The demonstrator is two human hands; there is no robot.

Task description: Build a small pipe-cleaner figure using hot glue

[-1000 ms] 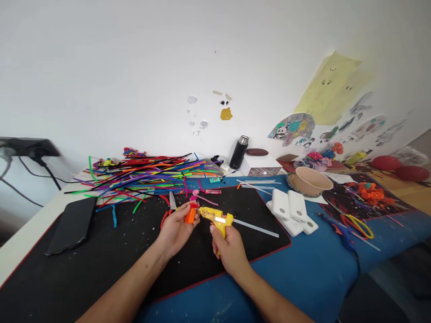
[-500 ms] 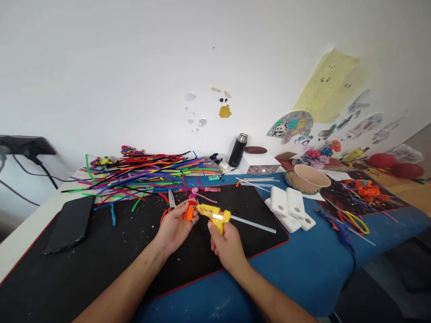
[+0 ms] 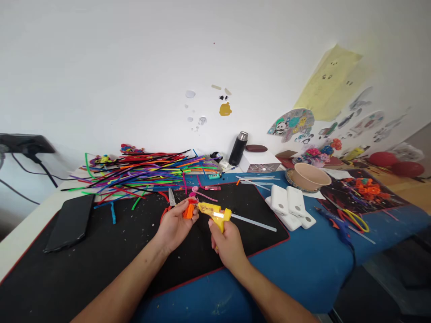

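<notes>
Currently, the left hand [image 3: 175, 228] is pinching an orange pipe-cleaner piece [image 3: 188, 211] in a narrow grip; the right hand [image 3: 230, 245], grip curled tight, is holding a yellow glue gun [image 3: 219, 215].

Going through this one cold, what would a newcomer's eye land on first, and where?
Probably the bright yellow glue gun at the centre, held in the right grip, its nozzle pointing toward the small orange piece in the left grip. Next, the tangled heap of multicoloured pipe cleaners along the table's back left, by the wall. Then perhaps the large yellow sheet on the wall, upper right.
</notes>
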